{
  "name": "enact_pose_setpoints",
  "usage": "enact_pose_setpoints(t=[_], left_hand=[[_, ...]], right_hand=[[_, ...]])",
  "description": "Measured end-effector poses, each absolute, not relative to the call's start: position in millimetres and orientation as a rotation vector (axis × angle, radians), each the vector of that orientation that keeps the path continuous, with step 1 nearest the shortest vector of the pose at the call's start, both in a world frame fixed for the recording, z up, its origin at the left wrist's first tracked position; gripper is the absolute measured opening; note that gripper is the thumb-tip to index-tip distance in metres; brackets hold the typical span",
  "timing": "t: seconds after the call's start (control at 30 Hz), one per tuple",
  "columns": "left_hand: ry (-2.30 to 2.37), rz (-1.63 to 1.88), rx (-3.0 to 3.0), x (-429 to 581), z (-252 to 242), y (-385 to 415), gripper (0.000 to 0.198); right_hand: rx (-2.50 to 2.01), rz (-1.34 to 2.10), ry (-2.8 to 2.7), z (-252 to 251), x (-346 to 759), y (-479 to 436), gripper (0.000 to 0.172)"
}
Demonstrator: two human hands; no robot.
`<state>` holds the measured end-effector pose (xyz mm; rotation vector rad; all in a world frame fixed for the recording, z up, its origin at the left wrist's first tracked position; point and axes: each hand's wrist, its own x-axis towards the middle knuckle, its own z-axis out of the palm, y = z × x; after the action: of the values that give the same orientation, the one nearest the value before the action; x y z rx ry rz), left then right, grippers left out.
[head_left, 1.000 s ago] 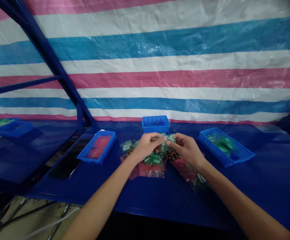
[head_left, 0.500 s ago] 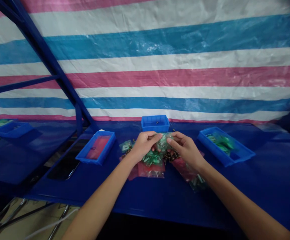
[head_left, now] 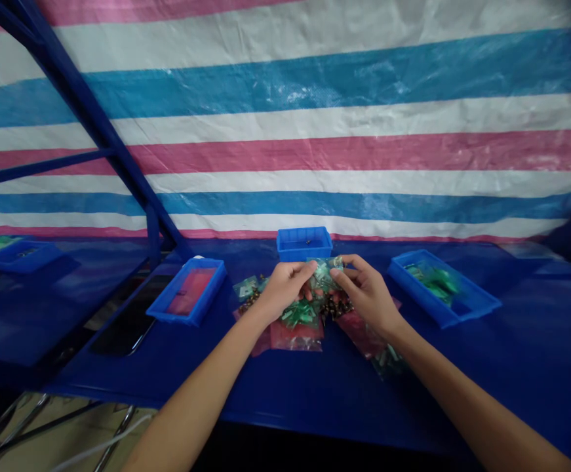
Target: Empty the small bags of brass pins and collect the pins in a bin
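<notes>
Stripes run across the plastic sheet behind my blue table. My left hand and right hand both pinch a small see-through bag, right by the pile of bags. I think I'm working it with my fingers; the next move needs a steady pinch. My arms slant inward, thumbs on top.

the heaped bags lie right of the phone.

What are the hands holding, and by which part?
A small greenish see-through bag: the left hand grips its left side, the right hand its right.
</notes>
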<state>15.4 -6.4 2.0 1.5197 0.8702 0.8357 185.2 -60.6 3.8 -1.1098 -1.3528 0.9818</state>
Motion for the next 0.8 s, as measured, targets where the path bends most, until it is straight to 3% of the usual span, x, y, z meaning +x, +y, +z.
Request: enact_pose_setpoints(t=[0.8], left_hand=[[0.84,0.862,1.59,12.3,9.0,-6.0,0.036]], right_hand=[[-1.146,0.954,-1.394,2.5,188.9,-57.8,0.03]])
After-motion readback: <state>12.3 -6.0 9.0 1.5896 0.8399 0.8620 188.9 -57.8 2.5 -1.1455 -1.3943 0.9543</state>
